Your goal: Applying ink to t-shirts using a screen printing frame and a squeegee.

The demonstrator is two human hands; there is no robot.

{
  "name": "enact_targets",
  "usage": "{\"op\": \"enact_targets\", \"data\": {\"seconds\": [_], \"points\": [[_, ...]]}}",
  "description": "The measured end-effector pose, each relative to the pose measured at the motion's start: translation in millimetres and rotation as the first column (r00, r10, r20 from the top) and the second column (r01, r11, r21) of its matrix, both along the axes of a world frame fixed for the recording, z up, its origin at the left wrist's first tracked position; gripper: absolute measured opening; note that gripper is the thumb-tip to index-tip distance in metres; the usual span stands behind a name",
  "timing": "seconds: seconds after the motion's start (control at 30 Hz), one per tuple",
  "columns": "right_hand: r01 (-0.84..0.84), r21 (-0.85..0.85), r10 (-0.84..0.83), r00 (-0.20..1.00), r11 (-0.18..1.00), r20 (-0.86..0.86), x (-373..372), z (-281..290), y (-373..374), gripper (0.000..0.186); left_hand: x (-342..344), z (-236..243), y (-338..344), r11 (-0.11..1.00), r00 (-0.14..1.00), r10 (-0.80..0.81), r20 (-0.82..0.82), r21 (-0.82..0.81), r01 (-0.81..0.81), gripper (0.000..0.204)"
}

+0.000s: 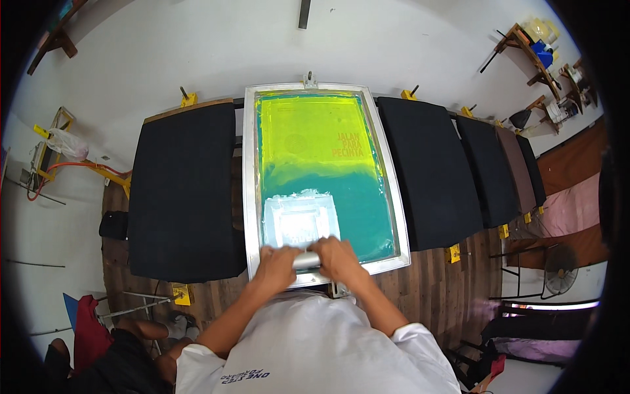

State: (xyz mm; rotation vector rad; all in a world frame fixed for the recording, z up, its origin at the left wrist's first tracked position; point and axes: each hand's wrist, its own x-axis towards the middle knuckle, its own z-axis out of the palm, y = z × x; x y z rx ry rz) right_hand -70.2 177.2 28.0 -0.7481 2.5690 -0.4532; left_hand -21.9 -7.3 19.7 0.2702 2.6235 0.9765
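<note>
A screen-printing frame (251,197) with a silver metal rim lies flat in front of me, its mesh yellow-green at the far end and teal nearer me. A patch of white ink (298,217) is spread on the near part of the mesh. My left hand (275,261) and my right hand (338,257) both grip a squeegee (307,261) by its grey handle, side by side at the near edge of the mesh. My hands hide the blade.
Black garments lie on boards to the left (184,190) and right (430,171) of the frame, with more boards (489,171) further right. Yellow clamps (181,293) sit on the wooden table edge. Another person (98,348) crouches at lower left. A fan (561,262) stands at right.
</note>
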Motion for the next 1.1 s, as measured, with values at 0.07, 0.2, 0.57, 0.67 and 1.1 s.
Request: {"op": "enact_targets", "data": {"seconds": [0.07, 0.2, 0.57, 0.67, 1.1], "points": [[0.025, -0.001, -0.025, 0.998, 1.000, -0.066, -25.6, 0.9, -2.8, 0.041, -23.5, -2.7, 0.3, 0.998, 0.989, 0.059, -0.136, 0.021, -0.057, 0.039], [0.032, -0.050, -0.041, 0.979, 0.998, -0.201, -44.0, -25.1, -9.6, 0.044, -45.0, -28.0, -2.0, 0.996, 0.977, 0.087, -0.196, -0.013, -0.091, 0.051], [-0.023, -0.086, 0.024, 1.000, 0.996, 0.012, 28.2, -9.1, 11.4, 0.056, 25.6, -12.6, 9.7, 0.997, 0.995, -0.021, -0.098, -0.069, 0.014, 0.046], [0.000, -0.175, -0.014, 0.997, 0.985, -0.081, -22.0, -4.5, -1.6, 0.046, -22.4, -14.9, -1.0, 0.998, 0.983, 0.033, -0.182, -0.039, -0.041, 0.037], [0.047, -0.207, -0.076, 0.988, 0.977, -0.136, -24.0, -33.3, -4.4, 0.044, -25.6, -48.0, 2.7, 0.994, 0.983, 0.045, -0.180, -0.088, -0.062, 0.042]]}}
